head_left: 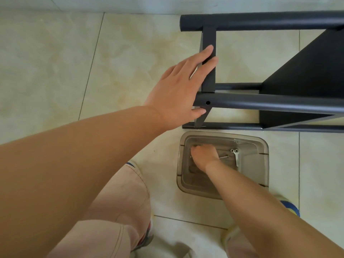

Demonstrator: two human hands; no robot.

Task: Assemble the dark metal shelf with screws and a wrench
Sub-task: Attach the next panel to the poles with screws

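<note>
The dark metal shelf (279,103) lies on its side on the tiled floor, its round posts running to the right. My left hand (178,90) rests with straight fingers on the flat crossbar (209,40) at the shelf's end, thumb under the near post by an open screw hole (208,102). My right hand (203,155) reaches down into a clear plastic bin (260,183) below the shelf, fingers curled at the bin's bottom; what they hold is hidden. A long screw (224,156) and a small flat wrench (236,157) lie in the bin beside that hand.
A wall (130,4) runs along the top of the view. My knees and shoes (290,207) are at the bottom, close to the bin. Pale floor tiles (55,71) spread out to the left of the shelf.
</note>
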